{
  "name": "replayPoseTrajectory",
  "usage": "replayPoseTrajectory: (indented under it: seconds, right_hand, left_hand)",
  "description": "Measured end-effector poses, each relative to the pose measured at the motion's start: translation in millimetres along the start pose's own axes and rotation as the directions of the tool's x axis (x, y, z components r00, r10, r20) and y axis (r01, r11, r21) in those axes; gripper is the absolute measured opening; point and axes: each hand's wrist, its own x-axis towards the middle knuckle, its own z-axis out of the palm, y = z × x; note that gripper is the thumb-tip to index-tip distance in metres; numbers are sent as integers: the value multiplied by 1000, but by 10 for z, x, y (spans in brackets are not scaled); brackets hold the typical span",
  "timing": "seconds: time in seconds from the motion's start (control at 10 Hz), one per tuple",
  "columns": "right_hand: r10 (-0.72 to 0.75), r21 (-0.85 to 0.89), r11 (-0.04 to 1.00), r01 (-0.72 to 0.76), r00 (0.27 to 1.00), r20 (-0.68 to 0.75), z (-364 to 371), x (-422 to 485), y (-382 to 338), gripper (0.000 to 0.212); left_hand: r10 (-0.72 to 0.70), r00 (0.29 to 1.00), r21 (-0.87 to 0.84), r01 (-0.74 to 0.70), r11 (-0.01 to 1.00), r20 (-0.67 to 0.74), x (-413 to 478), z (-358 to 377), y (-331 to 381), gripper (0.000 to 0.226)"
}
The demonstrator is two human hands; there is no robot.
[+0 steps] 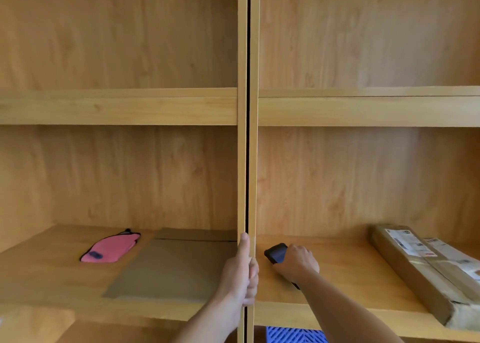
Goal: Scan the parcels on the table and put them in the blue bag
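Head view, left hand [240, 272] gripping divider [242, 109] (right hand [298, 263]: scanner [276, 253]), pink pouch [110, 248]

One wide-angle camera, worn on the person's head, faced straight ahead into a wooden shelf unit [117, 110]. It was near enough that the left hand [240, 272] gripped the central upright [242, 109] and the right hand [298, 262] held a scanner [276, 253] inside the right bay. The upright split the view into left and right halves, and the far back panels filled the frame.
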Motion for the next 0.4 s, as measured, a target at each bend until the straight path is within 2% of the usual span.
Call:
replayPoseTrajectory:
  seconds: [0.3,0.4]
  right_hand:
    - [-46,-66,997,46,999,-9,209,-55,-58,70]
    - [-105,-134,987,94,991,-77,137,-108,-108,72]
  left_hand:
    - [147,989,4,-147,989,1,-10,-246,80,69]
    - [146,989,15,-146,989,-1,-24,-297,47,69]
